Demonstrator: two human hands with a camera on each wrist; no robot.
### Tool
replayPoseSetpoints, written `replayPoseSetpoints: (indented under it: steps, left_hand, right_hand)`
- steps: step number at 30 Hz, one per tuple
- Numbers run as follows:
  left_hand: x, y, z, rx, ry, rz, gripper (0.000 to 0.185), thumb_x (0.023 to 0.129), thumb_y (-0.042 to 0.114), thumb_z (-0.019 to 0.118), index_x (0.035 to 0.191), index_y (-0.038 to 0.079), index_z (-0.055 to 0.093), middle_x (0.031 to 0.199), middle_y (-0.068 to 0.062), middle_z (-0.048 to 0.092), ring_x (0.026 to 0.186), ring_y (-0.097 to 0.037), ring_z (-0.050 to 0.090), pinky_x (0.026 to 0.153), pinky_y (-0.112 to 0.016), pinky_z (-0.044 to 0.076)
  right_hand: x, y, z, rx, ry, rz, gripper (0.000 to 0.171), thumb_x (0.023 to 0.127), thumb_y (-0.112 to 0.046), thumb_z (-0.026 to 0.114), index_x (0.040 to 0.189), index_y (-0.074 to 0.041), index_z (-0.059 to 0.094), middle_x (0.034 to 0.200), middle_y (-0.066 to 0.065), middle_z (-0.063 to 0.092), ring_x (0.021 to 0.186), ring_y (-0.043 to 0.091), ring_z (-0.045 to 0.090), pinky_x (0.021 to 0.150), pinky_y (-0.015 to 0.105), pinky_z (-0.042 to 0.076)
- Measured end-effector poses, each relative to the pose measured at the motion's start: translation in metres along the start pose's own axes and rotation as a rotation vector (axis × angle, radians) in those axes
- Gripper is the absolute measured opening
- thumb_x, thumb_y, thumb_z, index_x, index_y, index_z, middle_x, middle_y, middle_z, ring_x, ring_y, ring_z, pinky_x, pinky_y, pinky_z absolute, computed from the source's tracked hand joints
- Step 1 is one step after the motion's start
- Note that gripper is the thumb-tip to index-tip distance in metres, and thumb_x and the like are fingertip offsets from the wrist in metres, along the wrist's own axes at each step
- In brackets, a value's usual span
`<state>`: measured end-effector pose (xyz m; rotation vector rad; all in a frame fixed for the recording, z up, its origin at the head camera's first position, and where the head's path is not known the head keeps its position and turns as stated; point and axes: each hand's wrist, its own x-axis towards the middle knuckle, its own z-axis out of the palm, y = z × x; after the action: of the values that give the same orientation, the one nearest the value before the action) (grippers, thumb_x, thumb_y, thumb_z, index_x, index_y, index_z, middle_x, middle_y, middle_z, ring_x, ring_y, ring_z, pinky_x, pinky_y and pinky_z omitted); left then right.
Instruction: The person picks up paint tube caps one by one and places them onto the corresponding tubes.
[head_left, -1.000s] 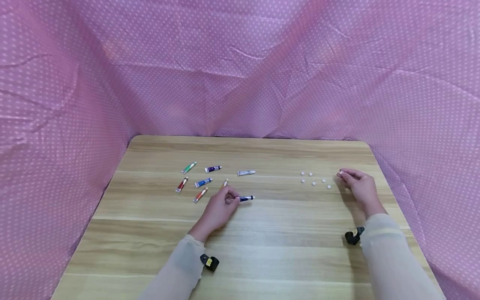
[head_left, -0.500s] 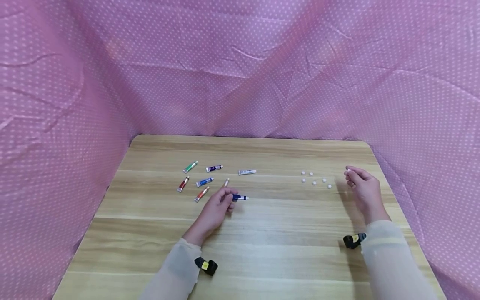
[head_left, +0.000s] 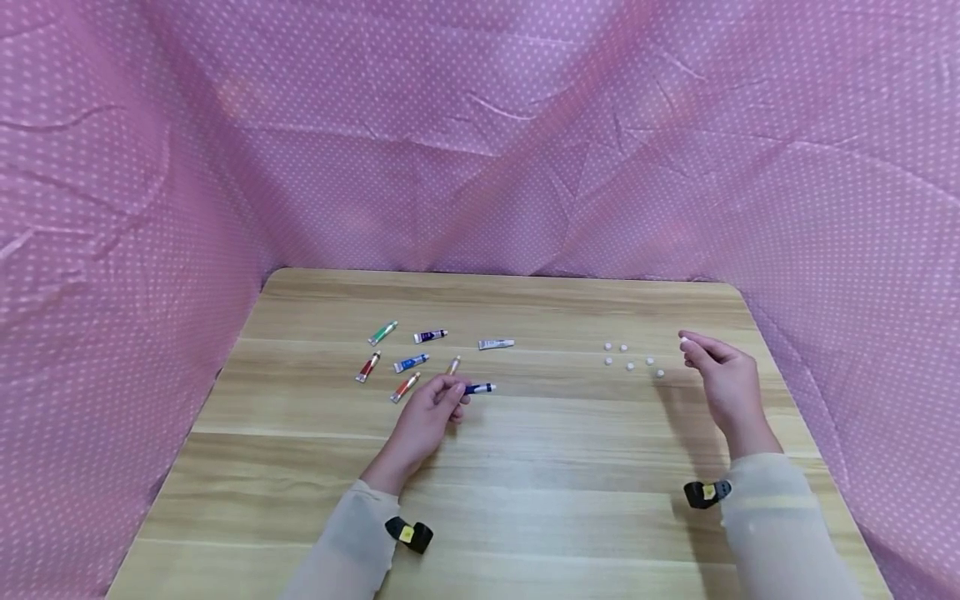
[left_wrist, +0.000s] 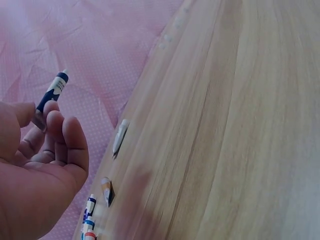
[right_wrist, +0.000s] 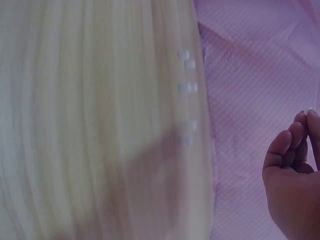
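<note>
My left hand (head_left: 423, 419) pinches a dark blue paint tube (head_left: 481, 388) by its flat crimped end, above the table. In the left wrist view that tube (left_wrist: 53, 90) tilts up, its thin white nozzle bare. Over at the right, my right hand (head_left: 726, 382) pinches a small white cap (head_left: 683, 340) between thumb and forefinger, also raised above the table. The right wrist view shows only a sliver of the cap (right_wrist: 308, 111) at the fingertips. Several loose white caps (head_left: 630, 366) lie left of the right hand.
Several paint tubes lie at the left: green (head_left: 382, 333), purple (head_left: 431, 336), red (head_left: 368, 367), blue (head_left: 411, 363) and orange-red (head_left: 405, 387). A yellowish tube (head_left: 453, 365) is just behind the left hand, and a white tube (head_left: 497, 344) lies farther back. Pink dotted cloth (head_left: 480, 167) surrounds the wooden table (head_left: 555, 492).
My left hand has drawn the dark blue tube slightly left and up, regripping it toward its end. The right hand, holding the cap, shifted right and then came back left.
</note>
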<state>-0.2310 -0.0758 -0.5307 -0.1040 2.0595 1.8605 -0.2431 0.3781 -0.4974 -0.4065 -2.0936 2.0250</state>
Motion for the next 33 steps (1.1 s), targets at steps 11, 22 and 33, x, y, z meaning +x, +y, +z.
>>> replayPoseSetpoints:
  steps: [11, 22, 33]
  left_hand:
    - [-0.003, 0.001, 0.006, 0.012, -0.016, 0.057, 0.025, 0.104, 0.021, 0.074, 0.128, 0.013, 0.07, 0.114, -0.009, 0.076, 0.11, -0.038, 0.069, 0.092, -0.041, 0.062]
    - [-0.011, 0.007, 0.014, 0.063, -0.033, 0.041, 0.026, 0.102, 0.02, 0.077, 0.126, 0.018, 0.068, 0.108, -0.004, 0.073, 0.094, -0.021, 0.067, 0.08, -0.034, 0.057]
    - [-0.016, 0.008, 0.023, 0.115, -0.045, 0.04, 0.023, 0.104, 0.021, 0.074, 0.127, 0.021, 0.068, 0.111, -0.005, 0.071, 0.093, -0.019, 0.065, 0.081, -0.031, 0.057]
  right_hand:
    - [-0.017, -0.01, 0.027, -0.336, -0.061, -0.155, 0.036, 0.104, -0.024, 0.075, 0.128, 0.003, 0.075, 0.096, -0.017, 0.079, 0.085, -0.003, 0.067, 0.074, 0.012, 0.055]
    - [-0.046, -0.004, 0.072, -0.364, -0.194, -0.262, 0.023, 0.101, -0.02, 0.079, 0.116, -0.002, 0.081, 0.099, -0.02, 0.077, 0.089, -0.005, 0.069, 0.077, 0.012, 0.058]
    - [-0.076, -0.001, 0.119, -0.485, -0.295, -0.354, 0.007, 0.099, -0.017, 0.081, 0.105, -0.013, 0.084, 0.101, 0.008, 0.084, 0.085, -0.001, 0.067, 0.076, 0.018, 0.055]
